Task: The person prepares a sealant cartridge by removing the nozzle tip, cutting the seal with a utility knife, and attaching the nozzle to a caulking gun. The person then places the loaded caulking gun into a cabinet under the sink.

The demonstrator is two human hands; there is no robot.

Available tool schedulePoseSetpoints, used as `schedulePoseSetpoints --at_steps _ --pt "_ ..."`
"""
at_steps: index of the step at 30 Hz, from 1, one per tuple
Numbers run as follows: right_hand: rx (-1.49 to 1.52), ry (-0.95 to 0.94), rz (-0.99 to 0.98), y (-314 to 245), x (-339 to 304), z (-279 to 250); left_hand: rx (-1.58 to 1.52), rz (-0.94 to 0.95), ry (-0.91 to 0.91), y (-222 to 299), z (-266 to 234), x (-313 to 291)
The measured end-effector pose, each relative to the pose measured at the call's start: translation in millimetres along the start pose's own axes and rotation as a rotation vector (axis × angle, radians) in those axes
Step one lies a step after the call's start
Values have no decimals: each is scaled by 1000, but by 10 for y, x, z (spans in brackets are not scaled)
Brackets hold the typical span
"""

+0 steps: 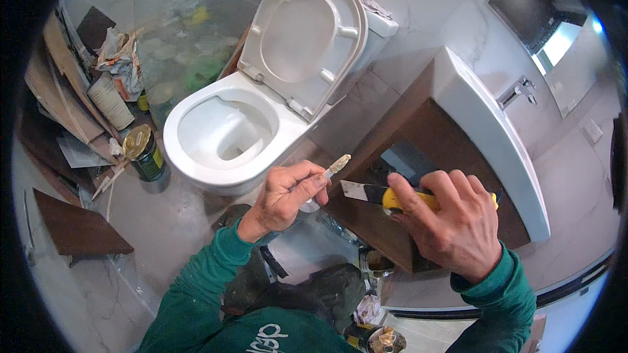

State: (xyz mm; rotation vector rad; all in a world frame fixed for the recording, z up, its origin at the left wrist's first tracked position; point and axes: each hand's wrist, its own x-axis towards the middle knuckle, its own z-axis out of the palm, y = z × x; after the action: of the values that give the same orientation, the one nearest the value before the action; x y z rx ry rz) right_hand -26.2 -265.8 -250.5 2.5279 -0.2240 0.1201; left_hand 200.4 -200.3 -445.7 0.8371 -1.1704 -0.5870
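Note:
My left hand is closed around a thin pale stick, its tip coated with tan paste. Whether the stick is a small spatula or a plain strip, I cannot tell. Something small and whitish shows under the fingers, too hidden to name. In my right hand is a yellow-and-black utility knife. Its wide blade, smeared with pale residue, points left toward the stick, with a small gap between them. Both hands are held in front of a brown vanity cabinet with an opening in its side.
A white toilet with raised lid stands ahead. The white basin with a chrome tap is at right. Left are an open can, a brown board and leaning scraps. Another can is near me.

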Motion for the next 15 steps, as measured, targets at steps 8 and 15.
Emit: schedulePoseSetpoints --at_steps 8,15 --pt "-117 16 -70 -19 183 -107 -11 21 -11 -35 12 7" --pt "-141 0 -69 -23 218 -145 -37 7 -9 -71 10 3"
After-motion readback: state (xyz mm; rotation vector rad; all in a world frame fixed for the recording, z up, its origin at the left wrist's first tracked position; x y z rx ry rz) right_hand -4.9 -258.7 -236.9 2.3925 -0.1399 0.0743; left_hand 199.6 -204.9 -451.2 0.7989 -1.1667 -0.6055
